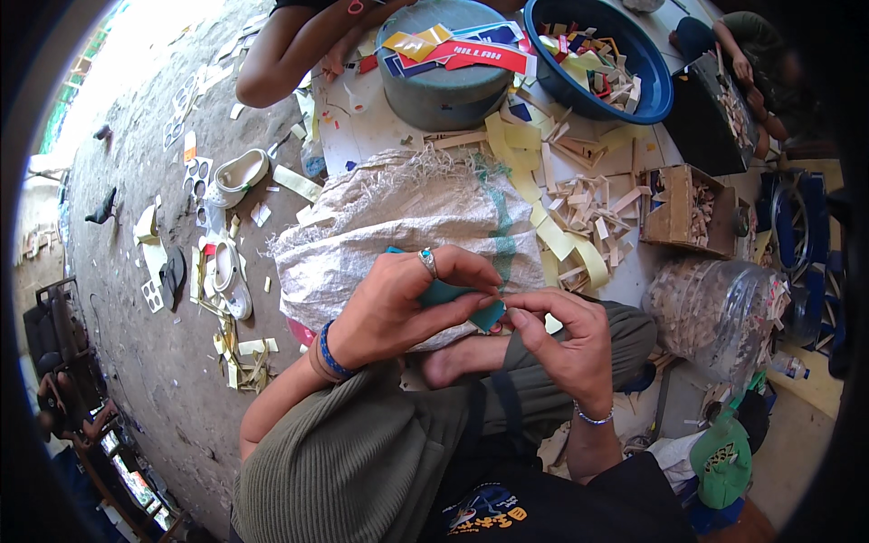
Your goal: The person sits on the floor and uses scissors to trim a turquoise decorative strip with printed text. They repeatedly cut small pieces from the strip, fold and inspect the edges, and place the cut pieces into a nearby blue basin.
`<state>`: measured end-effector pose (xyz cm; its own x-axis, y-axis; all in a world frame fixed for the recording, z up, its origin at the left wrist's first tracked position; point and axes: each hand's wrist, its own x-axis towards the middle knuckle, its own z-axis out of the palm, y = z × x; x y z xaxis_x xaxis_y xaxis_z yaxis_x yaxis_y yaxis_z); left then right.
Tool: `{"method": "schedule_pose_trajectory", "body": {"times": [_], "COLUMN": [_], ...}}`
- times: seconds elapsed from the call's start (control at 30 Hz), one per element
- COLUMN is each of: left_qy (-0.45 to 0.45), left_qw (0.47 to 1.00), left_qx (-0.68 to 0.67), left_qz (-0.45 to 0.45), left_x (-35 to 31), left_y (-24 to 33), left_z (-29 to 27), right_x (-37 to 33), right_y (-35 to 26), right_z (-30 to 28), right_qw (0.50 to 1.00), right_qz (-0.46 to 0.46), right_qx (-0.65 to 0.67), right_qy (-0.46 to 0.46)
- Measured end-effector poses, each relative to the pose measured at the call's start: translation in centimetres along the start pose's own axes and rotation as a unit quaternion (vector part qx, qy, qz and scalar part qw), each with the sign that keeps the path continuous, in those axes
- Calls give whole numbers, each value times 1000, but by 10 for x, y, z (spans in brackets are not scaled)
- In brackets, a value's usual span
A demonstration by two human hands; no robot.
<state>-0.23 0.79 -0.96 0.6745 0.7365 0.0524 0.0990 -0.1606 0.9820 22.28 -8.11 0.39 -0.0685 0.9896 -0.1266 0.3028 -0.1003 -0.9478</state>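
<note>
A flat teal strip (pixel 490 316) sits in my left hand (pixel 385 303), held between thumb and fingers, with one end poking out beyond the fingertips. My right hand (pixel 568 339) is closed in a pinch right beside that end, its fingertips meeting those of the left hand. Whatever lies between the right thumb and forefinger is too small to make out. Both hands are above my crossed legs, and a whitish woven sack (pixel 389 199) with a frayed edge spreads out just beyond them.
Beyond the sack, a grey round tub (pixel 444 107) carries coloured strips. A blue basin (pixel 663 104) and a cardboard box (pixel 665 222) hold small pieces; more pieces (pixel 593 213) lie between. At right are a big clear bottle (pixel 711 312) and green cap (pixel 724 462); at left, pale clogs (pixel 240 174). Two people sit opposite.
</note>
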Motion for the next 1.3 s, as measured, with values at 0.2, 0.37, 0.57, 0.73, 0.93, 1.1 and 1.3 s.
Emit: {"method": "schedule_pose_trajectory", "body": {"times": [0.2, 0.37, 0.57, 0.73, 0.93, 1.1, 1.3], "left_qy": [4, 3, -6, 84, 117, 84, 68], "left_qw": [1000, 1000, 999, 952, 887, 913, 948], "left_qx": [11, 13, 31, 239, 396, 350, 252], "left_qz": [3, 1, 7, 171, 207, 192, 181], "left_x": [1, 1, 3, 6, 0, 0, 2], "left_y": [1, 1, -1, -3, 3, 4, -4], "left_z": [0, 1, -2, -2, -2, -1, 2], "right_x": [1, 1, 0, -2, 0, 1, 1], "right_y": [0, 2, 7, 9, 8, 4, 1], "right_z": [4, 4, 6, 12, 18, 21, 26], "right_qw": [999, 999, 997, 956, 940, 936, 958], "right_qz": [-11, -7, 51, 130, 129, 112, 116], "right_qx": [-19, -22, 54, 263, 310, 326, 241], "right_qy": [25, 27, 18, 12, 53, 71, 106]}}
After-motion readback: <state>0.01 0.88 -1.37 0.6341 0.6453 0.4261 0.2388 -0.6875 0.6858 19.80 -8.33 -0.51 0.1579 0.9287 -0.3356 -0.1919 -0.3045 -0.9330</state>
